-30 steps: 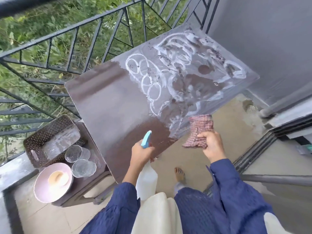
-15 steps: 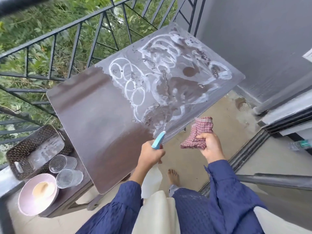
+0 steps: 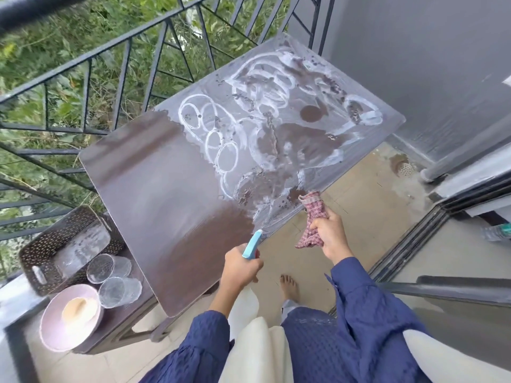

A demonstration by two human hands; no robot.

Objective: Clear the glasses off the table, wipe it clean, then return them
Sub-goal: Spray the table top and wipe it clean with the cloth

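The brown table fills the middle of the view; its right half is smeared with white rings and wet patches. My left hand grips a white spray bottle with a blue nozzle, held at the table's near edge and pointing at the top. My right hand holds a red checked cloth, whose upper end touches the table's near right edge. Two clear glasses stand on a low brown side table at the lower left.
A perforated brown basket and a pink bowl share the side table with the glasses. A black metal railing runs behind the table. A grey wall and a sliding door track are on the right. My bare foot is on the tiled floor.
The view shifted, so the table sits further left and lower. My right hand has raised the cloth until it touches the table's near edge. My left hand keeps the bottle aimed at the top.
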